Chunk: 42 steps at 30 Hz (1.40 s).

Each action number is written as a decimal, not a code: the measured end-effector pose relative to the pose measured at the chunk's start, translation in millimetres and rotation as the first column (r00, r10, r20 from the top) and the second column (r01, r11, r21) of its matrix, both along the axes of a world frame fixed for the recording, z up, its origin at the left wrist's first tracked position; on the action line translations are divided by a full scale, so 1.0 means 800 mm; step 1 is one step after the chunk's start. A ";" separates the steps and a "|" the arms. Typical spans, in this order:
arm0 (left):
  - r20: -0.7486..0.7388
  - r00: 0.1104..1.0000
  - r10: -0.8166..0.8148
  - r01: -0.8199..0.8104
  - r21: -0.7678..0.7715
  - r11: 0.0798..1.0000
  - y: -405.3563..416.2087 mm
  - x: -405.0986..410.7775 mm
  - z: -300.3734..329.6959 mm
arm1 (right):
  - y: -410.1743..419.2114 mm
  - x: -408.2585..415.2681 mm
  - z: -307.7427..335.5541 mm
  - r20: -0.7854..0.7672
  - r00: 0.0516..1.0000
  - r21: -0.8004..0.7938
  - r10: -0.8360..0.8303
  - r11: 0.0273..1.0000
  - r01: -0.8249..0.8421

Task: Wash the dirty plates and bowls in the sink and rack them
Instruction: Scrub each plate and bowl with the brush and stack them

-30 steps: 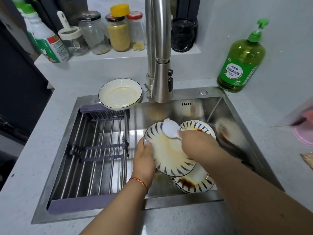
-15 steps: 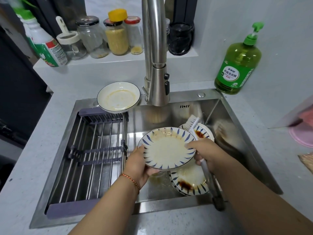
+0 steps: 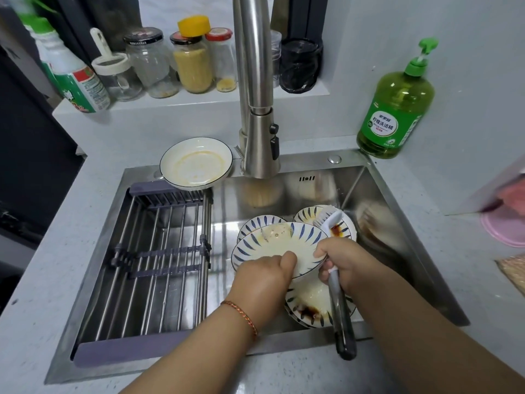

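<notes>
Your left hand (image 3: 262,275) holds a blue-striped plate (image 3: 279,248) by its near rim, thumb lying on the pale, smeared inside and fingers hidden beneath, so this grip is closed around the plate and keeps it lifted, roughly level, above the sink (image 3: 397,240). Your right hand (image 3: 345,263) has its grip closed on the handle of a dish brush (image 3: 335,282), while its thumb also touches the right edge of the same plate; the white bristle head (image 3: 326,218) points away from you over a plate at the back, and the dark end of the handle reaches out over the sink's front edge. Below the held plate more striped plates lie in the basin: one partly hidden behind it (image 3: 252,227), one with a dark sauce stain at the back right (image 3: 342,230), and a stack nearest you with brown sauce at its rim (image 3: 308,307). The drying rack (image 3: 159,268) spans the left half of the sink and carries nothing on its bars. A white bowl (image 3: 196,163) with yellowish residue sits at the rear corner of the sink beside the tap (image 3: 255,109). A green soap bottle (image 3: 396,103) stands on the tabletop (image 3: 42,265) at the right rear corner.
</notes>
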<state>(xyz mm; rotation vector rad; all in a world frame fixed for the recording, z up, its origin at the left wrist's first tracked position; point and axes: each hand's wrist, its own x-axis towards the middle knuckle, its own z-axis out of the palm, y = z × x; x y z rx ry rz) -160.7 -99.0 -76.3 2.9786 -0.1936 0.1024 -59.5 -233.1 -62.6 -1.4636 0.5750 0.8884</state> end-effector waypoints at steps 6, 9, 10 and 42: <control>-0.111 0.903 0.415 -0.418 -0.456 0.786 0.013 0.003 0.018 | -0.017 0.001 0.021 0.311 0.903 -0.257 0.297 0.941 -0.221; -0.143 0.833 0.534 -0.500 -0.608 0.616 0.019 0.007 0.017 | -0.024 -0.007 0.028 0.429 0.621 -0.560 0.656 0.733 -0.387; -0.170 0.826 0.537 -0.509 -0.633 0.583 0.020 0.009 0.018 | -0.025 -0.013 0.027 0.437 0.491 -0.643 0.754 0.643 -0.417; -0.283 0.832 0.477 -0.450 -0.847 0.282 0.030 0.010 0.026 | -0.030 0.000 0.014 0.374 0.535 -0.687 0.758 0.614 -0.390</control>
